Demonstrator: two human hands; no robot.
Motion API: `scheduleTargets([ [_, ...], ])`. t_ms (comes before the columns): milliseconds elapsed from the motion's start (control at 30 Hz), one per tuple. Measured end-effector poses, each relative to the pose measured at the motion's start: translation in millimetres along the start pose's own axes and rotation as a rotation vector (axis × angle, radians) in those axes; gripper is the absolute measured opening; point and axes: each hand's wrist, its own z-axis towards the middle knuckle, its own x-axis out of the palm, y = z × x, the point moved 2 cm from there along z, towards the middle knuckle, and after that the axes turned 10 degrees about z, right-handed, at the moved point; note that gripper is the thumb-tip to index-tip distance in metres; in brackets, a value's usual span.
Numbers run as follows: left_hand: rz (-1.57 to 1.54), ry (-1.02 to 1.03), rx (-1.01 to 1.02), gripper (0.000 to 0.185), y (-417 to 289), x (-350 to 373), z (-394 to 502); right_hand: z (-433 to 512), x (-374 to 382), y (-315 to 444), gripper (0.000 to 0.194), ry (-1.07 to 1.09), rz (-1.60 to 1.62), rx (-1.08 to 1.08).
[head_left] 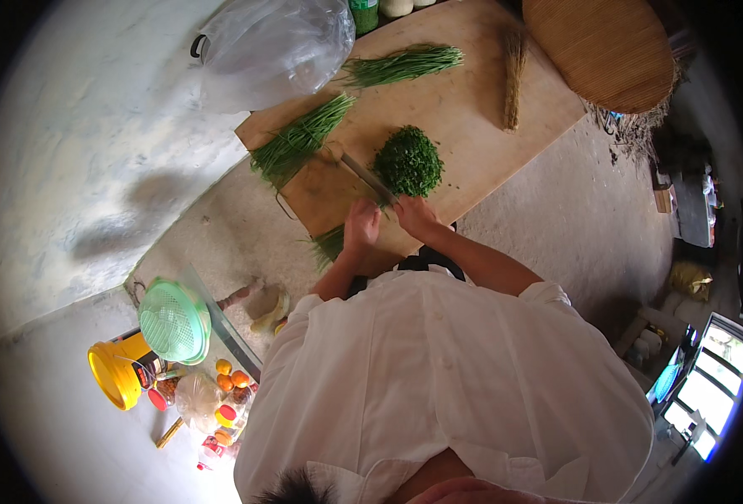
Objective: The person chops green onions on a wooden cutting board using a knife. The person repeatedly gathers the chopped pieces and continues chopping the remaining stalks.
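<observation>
My right hand (415, 214) grips a kitchen knife (366, 177), its blade slanting to the upper left over a wooden board (466, 145). My left hand (362, 223) is closed on a bunch of long thin green stalks (328, 246), like chives. The bunch trails to the lower left past the board's edge, and its cut end near the blade is mostly hidden. Right beside the knife sits a heap of finely chopped greens (409, 160). Another bunch of stalks (302, 135) lies at the board's left edge, and a further bunch (406, 65) lies towards the far side.
A clear plastic bag (277, 53) stands at the far left by the wall. Farther right are a straw whisk (513, 79) and a round woven tray (601, 53). To my left are a green plastic colander (175, 321), a yellow bucket (113, 375) and several oranges (225, 382).
</observation>
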Motion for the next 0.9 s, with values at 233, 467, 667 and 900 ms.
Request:
scheduleTargets([
  [233,-0.004,0.002,-0.018,0.006,-1,3,3,-2,-15,-9,0.034,-0.164,0.305,-0.147],
  [467,-0.033,-0.008,-0.021,0.007,-1,5,4,-17,-18,-8,0.029,-0.088,0.150,-0.082],
  [667,-0.021,0.008,-0.041,0.006,1,5,1,-20,-10,-9,0.025,-0.028,-0.001,-0.048],
  [900,0.013,0.001,-0.045,0.007,4,8,1,-7,1,-1,0.026,0.022,-0.057,-0.026],
])
